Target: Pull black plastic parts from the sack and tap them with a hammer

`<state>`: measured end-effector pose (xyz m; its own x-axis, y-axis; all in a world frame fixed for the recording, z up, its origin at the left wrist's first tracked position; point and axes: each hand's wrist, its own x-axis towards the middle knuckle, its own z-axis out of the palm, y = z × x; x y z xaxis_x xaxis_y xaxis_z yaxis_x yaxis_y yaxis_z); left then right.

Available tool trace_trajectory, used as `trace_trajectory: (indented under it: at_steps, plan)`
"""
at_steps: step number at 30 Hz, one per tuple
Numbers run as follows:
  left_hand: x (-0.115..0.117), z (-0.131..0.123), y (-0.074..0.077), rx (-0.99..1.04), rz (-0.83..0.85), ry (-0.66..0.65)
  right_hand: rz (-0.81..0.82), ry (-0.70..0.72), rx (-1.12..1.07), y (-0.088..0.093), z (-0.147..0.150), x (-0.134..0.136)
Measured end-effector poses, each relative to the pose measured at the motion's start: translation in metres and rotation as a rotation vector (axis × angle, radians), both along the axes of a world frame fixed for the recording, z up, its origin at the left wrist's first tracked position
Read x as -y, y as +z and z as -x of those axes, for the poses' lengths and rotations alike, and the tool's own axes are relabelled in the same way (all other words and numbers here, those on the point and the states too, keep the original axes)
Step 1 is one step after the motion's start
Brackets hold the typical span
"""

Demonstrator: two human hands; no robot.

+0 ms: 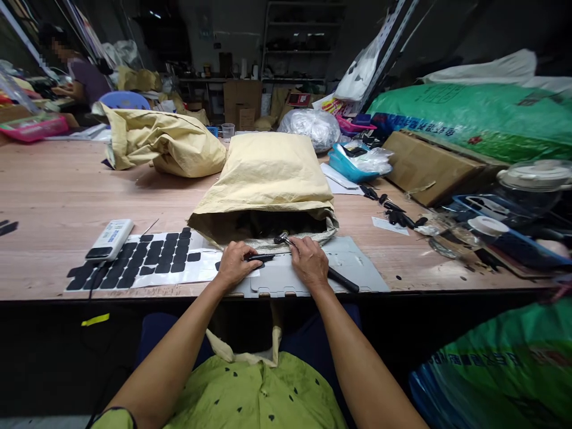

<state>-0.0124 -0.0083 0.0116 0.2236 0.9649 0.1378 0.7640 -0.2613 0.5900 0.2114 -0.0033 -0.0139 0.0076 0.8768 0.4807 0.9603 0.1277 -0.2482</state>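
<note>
My left hand (236,265) is closed on a slim black piece (264,258) whose tip points to the right, just above the grey board (277,283). My right hand (309,262) is closed round a tool with a small shiny metal head (281,239). A black handle (343,280) comes out on the other side of that hand; it seems to be the same tool, though the fingers cover the middle. Directly beyond both hands lies a pale yellow sack (272,173), its mouth gaping toward me, with dark contents inside that I cannot make out.
A sheet of black stickers (165,256) and a white device (109,240) with a cable lie left. Behind stands another yellow sack (183,143). On the right are loose black parts (395,213), a blue basket (353,167) and a cardboard box (433,167). A person (87,77) sits far left.
</note>
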Motion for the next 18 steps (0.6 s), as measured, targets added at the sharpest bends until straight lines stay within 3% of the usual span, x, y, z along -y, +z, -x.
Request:
trace_trajectory:
  at_steps: [7, 12, 18]
  plan:
    - [-0.002, -0.001, -0.001, 0.025, 0.035, 0.013, -0.179, 0.118, -0.236, 0.018, 0.013, 0.025]
    - [-0.002, -0.002, -0.003, 0.046, 0.043, 0.035, -0.058, 0.288, -0.405, 0.031, 0.035, 0.044]
    - [-0.002, -0.001, -0.002, 0.032, 0.051, 0.021, -0.042, 0.308, -0.414, 0.033, 0.052, 0.052]
